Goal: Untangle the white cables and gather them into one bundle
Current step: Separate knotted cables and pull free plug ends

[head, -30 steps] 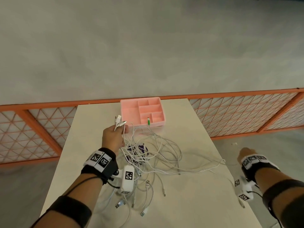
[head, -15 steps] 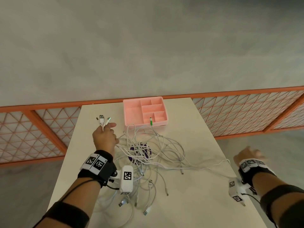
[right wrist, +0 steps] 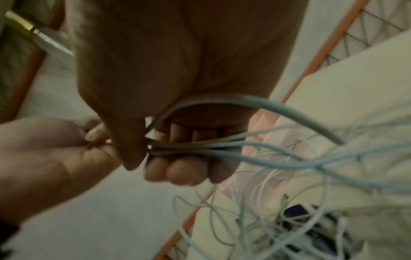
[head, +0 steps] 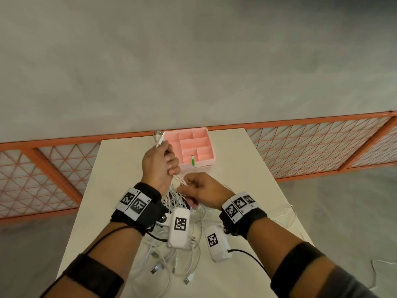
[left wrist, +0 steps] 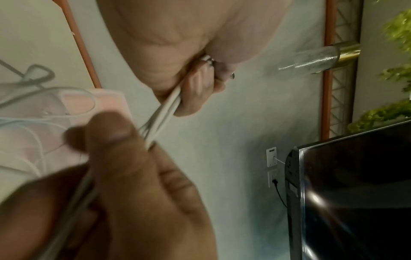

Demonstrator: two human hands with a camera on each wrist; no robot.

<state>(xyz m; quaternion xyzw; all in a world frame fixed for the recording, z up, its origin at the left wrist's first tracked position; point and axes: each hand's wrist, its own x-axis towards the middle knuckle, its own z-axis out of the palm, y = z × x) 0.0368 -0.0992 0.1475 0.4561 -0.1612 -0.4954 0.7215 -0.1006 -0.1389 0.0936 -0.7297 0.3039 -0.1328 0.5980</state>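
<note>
My left hand [head: 168, 163] is raised over the table [head: 247, 168] and grips a bunch of white cables [head: 178, 198], their plug ends [head: 158, 137] sticking out above the fist. Just below it my right hand [head: 190, 188] pinches the same strands. In the left wrist view the cables [left wrist: 165, 109] run taut from my left hand's curled fingers [left wrist: 200, 88] to the right thumb [left wrist: 111, 128]. In the right wrist view the strands [right wrist: 222, 146] pass under the right fingers [right wrist: 177, 172] and fan out into the tangle [right wrist: 278, 219]. Loose plugs [head: 156, 268] lie near the front edge.
A pink compartment tray [head: 206, 162] stands at the table's far edge, with a green-tipped plug [head: 193, 161] lying in it. A dark purple object [right wrist: 298, 212] sits under the tangle. One cable trails over the right edge [head: 289, 208]. An orange lattice fence [head: 322, 145] runs behind.
My right hand came up from beyond the table's right edge and took hold of the cables under my left hand. The left hand rose and shifted right with the plug ends.
</note>
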